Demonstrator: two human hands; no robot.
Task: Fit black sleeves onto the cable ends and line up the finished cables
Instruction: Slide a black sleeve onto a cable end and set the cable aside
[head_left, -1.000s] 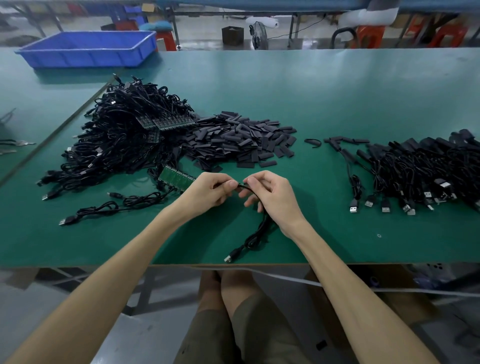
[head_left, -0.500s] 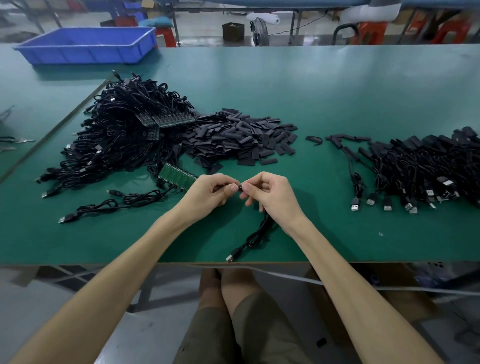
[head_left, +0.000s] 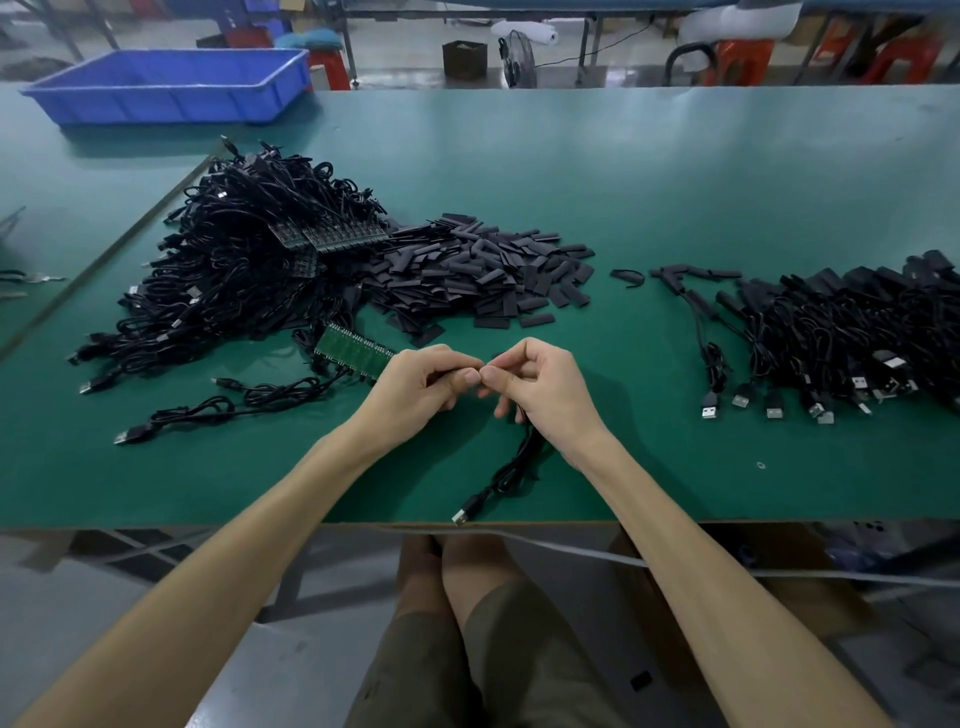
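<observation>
The right grip (head_left: 545, 389) is clenched round a black cable (head_left: 511, 473). The thumb and forefinger pinch its upper end and the other fingers are curled below. The left grip (head_left: 421, 387) meets it tip to tip, with thumb and forefinger pinched on that same end and the remaining fingers folded in. The end is hidden between the fingertips, so I cannot tell whether a sleeve sits on it. Both grips hover just above the worktop (head_left: 571, 171), near its front edge.

From the right grip the cable drops to the worktop in a loose bundle. It runs toward the person, and its plug (head_left: 465, 512) lies right at the edge.

Behind the grips lies a pile of flat black sleeves (head_left: 483, 275). To the left of the pile, and touching it, is a big tangled heap of cables (head_left: 244, 270). A green strip of boards (head_left: 353, 348) lies just beside the left grip at the heap's near edge, and more such strips rest on top of the heap. One loose cable (head_left: 234, 405) stretches along the worktop in front of the heap.

Well to the right, a row of finished cables (head_left: 831, 332) lies side by side, with the sleeved ends far from the person and the plugs near. Between that row and the sleeve pile sits a single curled black scrap (head_left: 628, 276).

A blue bin (head_left: 166, 85) stands at the far left corner.
</observation>
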